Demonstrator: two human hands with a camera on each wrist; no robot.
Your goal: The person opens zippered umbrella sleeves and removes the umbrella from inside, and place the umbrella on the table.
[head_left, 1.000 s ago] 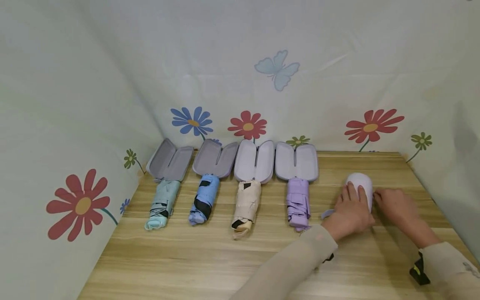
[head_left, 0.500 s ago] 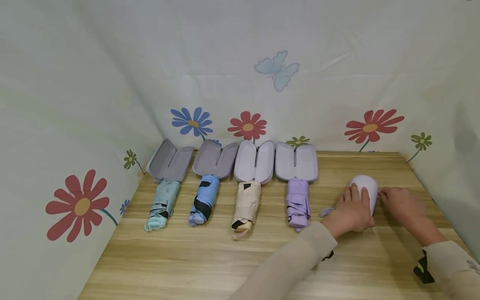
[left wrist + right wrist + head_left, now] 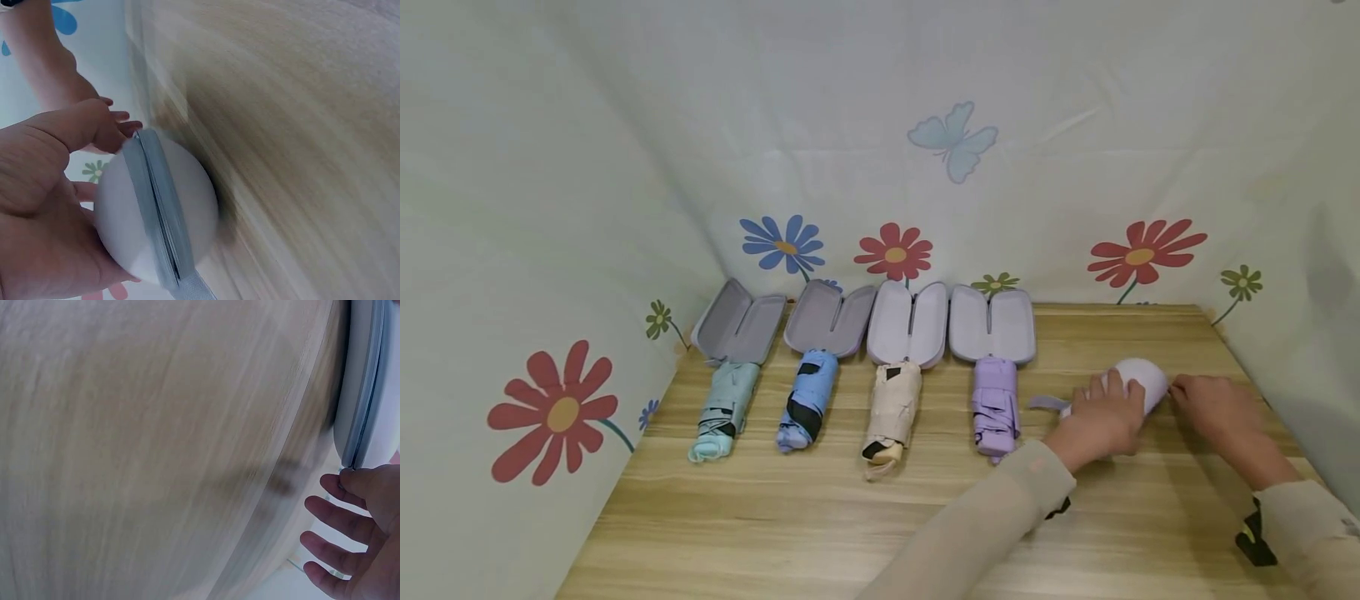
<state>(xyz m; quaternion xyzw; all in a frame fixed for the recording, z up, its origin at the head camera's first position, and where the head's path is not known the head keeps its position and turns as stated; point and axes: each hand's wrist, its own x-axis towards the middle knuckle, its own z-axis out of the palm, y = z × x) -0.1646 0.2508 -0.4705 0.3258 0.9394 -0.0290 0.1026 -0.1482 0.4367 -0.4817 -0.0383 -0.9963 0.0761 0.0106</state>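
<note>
A pale lilac zip case (image 3: 1151, 380), rounded at its ends, lies on the right part of the wooden table. My left hand (image 3: 1099, 423) grips it from above, fingers over its top and thumb along its near side. In the left wrist view the grey zipper (image 3: 152, 203) runs closed around the end facing me, and a grey strap (image 3: 195, 287) hangs from it. My right hand (image 3: 1213, 408) is at the far right end of the case. There its thumb and forefinger pinch the small zipper pull (image 3: 345, 469), mostly hidden; the other fingers are spread.
Several opened grey-lined cases (image 3: 993, 327) stand in a row along the back wall. Before each lies a folded umbrella: teal (image 3: 727, 402), blue (image 3: 817, 387), beige (image 3: 898, 400) and purple (image 3: 996, 400). Floral sheeting (image 3: 1060, 100) encloses the table's sides.
The case has swung clockwise, its far end shifting right and toward me, while my left hand keeps hold of it. My right hand has moved slightly right with that end.
</note>
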